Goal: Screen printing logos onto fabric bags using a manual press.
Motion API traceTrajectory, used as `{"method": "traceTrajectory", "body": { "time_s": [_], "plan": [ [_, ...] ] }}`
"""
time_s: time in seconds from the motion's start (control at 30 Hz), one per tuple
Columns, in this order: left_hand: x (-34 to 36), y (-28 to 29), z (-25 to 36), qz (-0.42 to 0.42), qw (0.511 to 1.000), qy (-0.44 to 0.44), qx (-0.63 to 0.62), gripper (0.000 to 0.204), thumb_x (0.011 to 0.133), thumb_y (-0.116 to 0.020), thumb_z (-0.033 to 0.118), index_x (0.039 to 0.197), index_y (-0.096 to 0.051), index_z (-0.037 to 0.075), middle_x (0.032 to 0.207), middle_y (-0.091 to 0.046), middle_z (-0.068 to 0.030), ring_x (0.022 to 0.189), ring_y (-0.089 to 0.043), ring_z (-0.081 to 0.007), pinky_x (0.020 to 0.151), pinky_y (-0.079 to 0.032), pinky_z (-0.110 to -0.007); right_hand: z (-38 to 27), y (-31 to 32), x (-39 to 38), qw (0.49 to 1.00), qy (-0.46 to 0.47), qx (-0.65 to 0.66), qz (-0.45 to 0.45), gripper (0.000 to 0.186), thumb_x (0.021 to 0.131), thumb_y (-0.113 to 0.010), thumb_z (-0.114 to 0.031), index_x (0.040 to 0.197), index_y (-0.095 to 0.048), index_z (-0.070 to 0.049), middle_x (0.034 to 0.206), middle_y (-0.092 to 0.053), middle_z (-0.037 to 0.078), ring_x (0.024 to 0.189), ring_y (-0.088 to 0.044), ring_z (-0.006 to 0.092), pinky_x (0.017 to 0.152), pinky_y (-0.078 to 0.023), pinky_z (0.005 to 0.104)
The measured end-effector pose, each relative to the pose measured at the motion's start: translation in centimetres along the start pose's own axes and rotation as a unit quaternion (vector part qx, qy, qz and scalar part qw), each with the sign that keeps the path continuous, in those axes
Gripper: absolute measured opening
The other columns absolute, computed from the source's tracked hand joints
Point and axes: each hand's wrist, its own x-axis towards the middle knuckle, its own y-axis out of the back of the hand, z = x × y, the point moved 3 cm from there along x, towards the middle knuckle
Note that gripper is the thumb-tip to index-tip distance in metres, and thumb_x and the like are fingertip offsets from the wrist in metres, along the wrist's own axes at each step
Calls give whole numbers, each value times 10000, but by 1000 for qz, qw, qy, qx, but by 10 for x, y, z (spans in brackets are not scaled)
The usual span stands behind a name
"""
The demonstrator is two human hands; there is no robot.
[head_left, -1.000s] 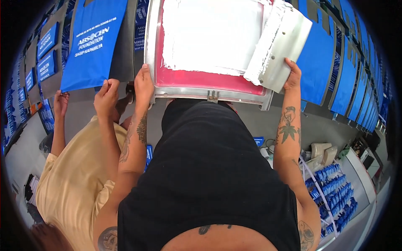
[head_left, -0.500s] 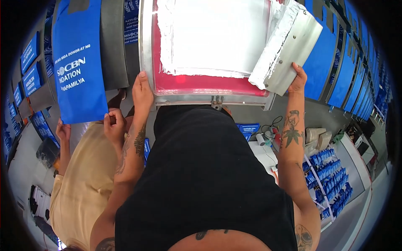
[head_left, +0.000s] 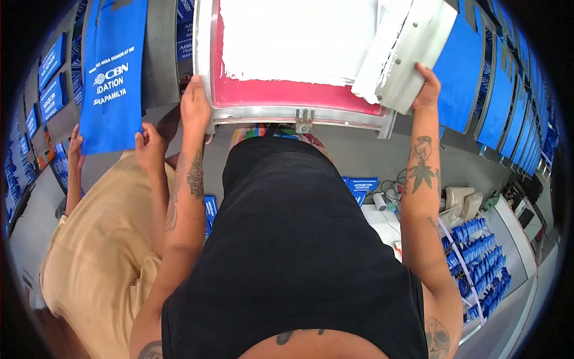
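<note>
A screen-printing frame (head_left: pixel 202 48) with a pink mesh border (head_left: pixel 269 93) and a large area of white ink (head_left: pixel 290 36) fills the top middle. My left hand (head_left: pixel 195 105) grips the frame's lower left edge. My right hand (head_left: pixel 427 87) holds a metal squeegee (head_left: pixel 412 48) thick with white ink along its blade, resting over the screen's right side. A metal clamp (head_left: pixel 304 122) sits at the middle of the frame's near bar.
A co-worker in tan clothing (head_left: pixel 101 251) at my left holds a printed blue bag (head_left: pixel 110 107) by its lower corners. Boards with blue bags (head_left: pixel 454 72) line both sides. A rack of small blue items (head_left: pixel 478 257) stands at lower right, near a white table (head_left: pixel 376 224).
The co-worker's blue bag moved down and then back up somewhat, and now hangs farther left than a second ago. The frame, squeegee and my hands shifted slightly in view, still held the same way.
</note>
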Motion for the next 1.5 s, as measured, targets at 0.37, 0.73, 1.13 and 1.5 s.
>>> {"method": "traceTrajectory", "body": {
  "time_s": [0.37, 0.73, 1.13, 1.5],
  "plan": [
    [28, 2, -5, -110, 957, 147, -223, 587, 1016, -348, 471, 1269, -514, -32, 1142, -609, -223, 1107, -551, -251, 974, -391, -342, -102, -180, 27, 854, 81, -506, -88, 526, 816, -671, -255, 1289, -555, -56, 1034, -673, 144, 890, -654, 246, 803, -503, 340],
    [50, -30, 165, 24, 831, -454, 319, 526, 734, -625, 109, 1242, -517, 27, 1183, -534, -171, 1162, -488, -304, 997, -346, -429, 26, -194, 16, 409, 420, -807, -70, 304, 762, -567, -121, 1066, -587, -134, 1006, -596, 36, 920, -566, 260, 783, -434, 432],
    [-65, -18, 139, -75, 908, -360, 201, 392, 602, -645, -52, 980, -634, 52, 1014, -615, -87, 954, -551, -308, 797, -449, -402, 29, -125, -118, 603, 332, -725, -30, 363, 575, -679, -110, 937, -662, -97, 951, -665, 53, 964, -589, 244, 942, -393, 447],
    [116, -42, 233, -139, 862, -316, 373, 224, 792, -569, 77, 985, -682, 59, 973, -626, -220, 924, -627, -406, 758, -544, -475, -72, -165, 62, 529, 192, -826, -7, 348, 722, -641, -214, 1059, -694, -148, 918, -701, 147, 900, -670, 328, 784, -548, 446]
  ]
}}
